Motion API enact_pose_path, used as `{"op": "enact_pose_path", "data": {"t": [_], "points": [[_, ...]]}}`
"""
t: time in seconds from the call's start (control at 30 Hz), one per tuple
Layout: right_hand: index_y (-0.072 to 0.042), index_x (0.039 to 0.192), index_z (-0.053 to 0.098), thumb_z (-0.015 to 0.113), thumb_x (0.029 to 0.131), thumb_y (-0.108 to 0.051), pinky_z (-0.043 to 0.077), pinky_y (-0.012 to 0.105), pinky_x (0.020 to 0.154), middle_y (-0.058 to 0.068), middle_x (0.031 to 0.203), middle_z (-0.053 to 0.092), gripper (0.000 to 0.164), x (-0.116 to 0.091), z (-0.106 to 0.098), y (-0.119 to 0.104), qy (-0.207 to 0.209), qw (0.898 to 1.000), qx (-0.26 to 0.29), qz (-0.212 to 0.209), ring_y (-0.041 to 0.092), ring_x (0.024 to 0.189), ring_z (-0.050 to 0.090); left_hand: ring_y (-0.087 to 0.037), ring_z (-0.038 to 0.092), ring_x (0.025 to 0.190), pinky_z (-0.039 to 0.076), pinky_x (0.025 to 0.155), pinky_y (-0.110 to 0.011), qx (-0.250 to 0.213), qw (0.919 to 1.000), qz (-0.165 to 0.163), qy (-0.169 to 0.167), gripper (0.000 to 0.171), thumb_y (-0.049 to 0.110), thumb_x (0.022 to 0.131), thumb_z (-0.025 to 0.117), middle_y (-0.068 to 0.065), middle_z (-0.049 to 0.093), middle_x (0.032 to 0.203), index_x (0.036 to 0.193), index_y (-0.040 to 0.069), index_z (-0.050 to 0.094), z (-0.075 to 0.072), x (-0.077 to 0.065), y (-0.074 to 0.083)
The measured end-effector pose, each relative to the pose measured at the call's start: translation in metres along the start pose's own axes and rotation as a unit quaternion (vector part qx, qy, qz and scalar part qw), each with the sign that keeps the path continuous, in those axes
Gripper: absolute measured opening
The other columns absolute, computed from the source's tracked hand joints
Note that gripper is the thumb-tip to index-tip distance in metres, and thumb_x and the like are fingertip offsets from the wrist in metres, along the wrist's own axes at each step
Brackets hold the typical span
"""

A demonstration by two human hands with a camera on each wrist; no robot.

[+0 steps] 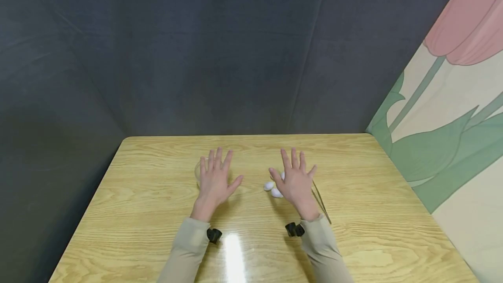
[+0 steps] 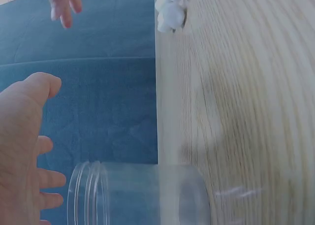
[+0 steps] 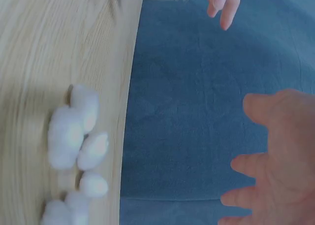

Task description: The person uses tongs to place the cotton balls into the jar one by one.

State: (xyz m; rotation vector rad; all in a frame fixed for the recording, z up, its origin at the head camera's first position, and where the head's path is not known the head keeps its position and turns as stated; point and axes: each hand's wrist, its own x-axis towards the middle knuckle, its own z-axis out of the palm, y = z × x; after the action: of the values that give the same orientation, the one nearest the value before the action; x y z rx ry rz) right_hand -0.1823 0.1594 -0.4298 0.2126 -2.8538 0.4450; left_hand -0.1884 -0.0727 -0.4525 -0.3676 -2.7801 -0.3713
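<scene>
My left hand hovers with its fingers spread over the left of the table, holding nothing. Partly hidden under it stands a clear plastic jar, upright, with a threaded rim at the top. My right hand is likewise spread and holds nothing. Beneath and beside it lie several white cotton balls in a loose cluster, some covered by the hand in the head view. A thin dark tool, two slim arms meeting at the near end like long tweezers, lies to the right of that hand, partly hidden.
Both hands are above a light wood-grain table. A dark cloth curtain hangs behind its far edge and along the left. On the right is a wall with a tulip pattern. Each wrist wears a small black camera.
</scene>
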Motion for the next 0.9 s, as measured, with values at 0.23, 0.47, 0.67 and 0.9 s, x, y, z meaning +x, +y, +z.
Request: {"op": "enact_pose_path", "data": {"t": [0.23, 0.47, 0.67, 0.9], "points": [[-0.006, 0.148, 0.025, 0.048, 0.096, -0.042, 0.018, 0.069, 0.099, 0.027, 0.149, 0.021, 0.068, -0.003, -0.001, 0.011, -0.005, 0.999, 0.035, 0.026, 0.047, 0.135, 0.018, -0.037, 0.006, 0.141, 0.01, 0.108, -0.059, 0.002, 1.0, -0.009, -0.002, 0.079, 0.055, 0.087, 0.054, -0.02, 0.017, 0.153, 0.148, 0.014, 0.026, 0.0, -0.003, -0.009], [0.001, 0.144, 0.03, 0.055, 0.094, -0.035, 0.026, 0.062, 0.1, 0.032, 0.145, 0.026, 0.067, -0.006, 0.001, 0.023, 0.022, 0.999, 0.041, 0.021, 0.049, 0.13, 0.026, -0.037, 0.006, 0.14, 0.014, 0.108, -0.057, -0.007, 0.9998, -0.015, 0.008, 0.081, 0.053, 0.086, 0.057, -0.02, 0.018, 0.152, 0.148, 0.011, 0.026, -0.001, -0.007, -0.021], [0.004, 0.142, 0.032, 0.059, 0.092, -0.029, 0.029, 0.062, 0.099, 0.035, 0.141, 0.029, 0.066, -0.011, 0.002, 0.035, 0.038, 0.998, 0.049, 0.02, 0.052, 0.126, 0.03, -0.037, 0.005, 0.141, 0.01, 0.107, -0.06, -0.01, 0.9995, -0.028, 0.015, 0.081, 0.054, 0.084, 0.059, -0.02, 0.019, 0.152, 0.148, 0.013, 0.028, -0.002, -0.009, -0.031], [0.004, 0.142, 0.031, 0.06, 0.091, -0.028, 0.033, 0.061, 0.095, 0.035, 0.14, 0.031, 0.067, -0.016, 0.002, 0.048, 0.021, 0.998, 0.038, 0.043, 0.052, 0.122, 0.036, -0.038, 0.007, 0.14, 0.007, 0.107, -0.059, -0.043, 0.9981, -0.037, 0.025, 0.084, 0.053, 0.082, 0.061, -0.021, 0.019, 0.152, 0.147, 0.01, 0.029, 0.002, -0.014, -0.043]]}}
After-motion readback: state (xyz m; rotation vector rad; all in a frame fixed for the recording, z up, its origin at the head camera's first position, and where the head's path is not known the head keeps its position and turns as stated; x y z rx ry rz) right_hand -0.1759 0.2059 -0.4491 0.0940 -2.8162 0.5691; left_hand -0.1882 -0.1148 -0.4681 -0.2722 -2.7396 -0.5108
